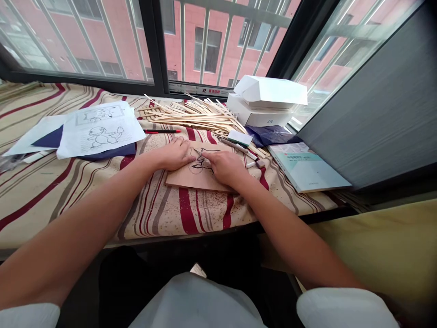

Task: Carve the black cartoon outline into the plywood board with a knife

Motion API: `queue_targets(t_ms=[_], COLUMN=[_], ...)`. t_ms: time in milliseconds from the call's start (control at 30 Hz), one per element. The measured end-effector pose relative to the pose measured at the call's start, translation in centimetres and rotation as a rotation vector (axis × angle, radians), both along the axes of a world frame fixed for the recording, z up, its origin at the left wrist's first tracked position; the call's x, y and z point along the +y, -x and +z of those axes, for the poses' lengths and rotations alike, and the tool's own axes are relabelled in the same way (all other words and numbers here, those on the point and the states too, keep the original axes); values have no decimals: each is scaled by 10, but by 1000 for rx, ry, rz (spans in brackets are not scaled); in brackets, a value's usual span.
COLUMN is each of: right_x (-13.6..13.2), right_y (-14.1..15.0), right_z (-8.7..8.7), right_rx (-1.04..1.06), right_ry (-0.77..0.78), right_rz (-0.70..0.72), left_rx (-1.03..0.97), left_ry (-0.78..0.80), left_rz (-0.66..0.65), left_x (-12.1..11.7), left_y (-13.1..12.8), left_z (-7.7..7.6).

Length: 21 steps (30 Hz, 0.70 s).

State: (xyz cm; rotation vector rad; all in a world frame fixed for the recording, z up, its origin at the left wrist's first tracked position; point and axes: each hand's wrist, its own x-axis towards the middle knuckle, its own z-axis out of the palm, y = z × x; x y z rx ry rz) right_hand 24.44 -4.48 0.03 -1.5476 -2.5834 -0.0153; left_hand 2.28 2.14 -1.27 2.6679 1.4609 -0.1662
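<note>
A thin brown wooden board point(191, 178) with a dark outline drawing lies on the striped cloth point(68, 191). My left hand point(175, 154) rests flat on the board's left upper part, fingers stretched out and together. My right hand point(223, 165) lies on the board's right side, fingers pinched round a thin metal tool point(197, 153) whose tip touches the drawing between the two hands.
A pile of thin wooden sticks point(198, 116) lies behind the board. White boxes point(268, 98) stand at the back right, a book point(307, 168) at the right. Printed cartoon sheets point(100, 127) and dark carbon paper lie at the left, with a red pencil point(162, 131) and pens point(239, 146).
</note>
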Motion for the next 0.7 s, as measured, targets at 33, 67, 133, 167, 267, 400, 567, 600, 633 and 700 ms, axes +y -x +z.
queue_targets(t_ms=[33, 67, 133, 167, 267, 400, 567, 600, 633, 700], right_x=[2, 3, 5, 6, 6, 1, -2, -2, -2, -4], right_y=[1, 1, 1, -1, -5, -9, -1, 2, 4, 1], right_z=[1, 1, 2, 3, 4, 4, 0, 0, -1, -1], right_rx=[8, 17, 40, 57, 94, 68, 55, 67, 76, 73], right_ry=[-1, 2, 19, 29, 41, 47, 51, 46, 44, 54], right_rz=[11, 19, 20, 13, -20, -14, -9, -16, -17, -11], left_rx=[-3, -5, -5, -2, 6, 2, 8, 13, 19, 28], left_ry=[-1, -3, -4, -2, 7, 5, 2, 1, -2, -10], left_rz=[-6, -10, -3, 3, 20, 16, 6, 3, 3, 10], left_x=[0, 0, 0, 0, -1, -2, -4, -5, -6, -7], left_y=[0, 0, 1, 2, 2, 2, 1, 1, 1, 2], left_z=[0, 0, 0, 1, 2, 3, 5, 5, 5, 6])
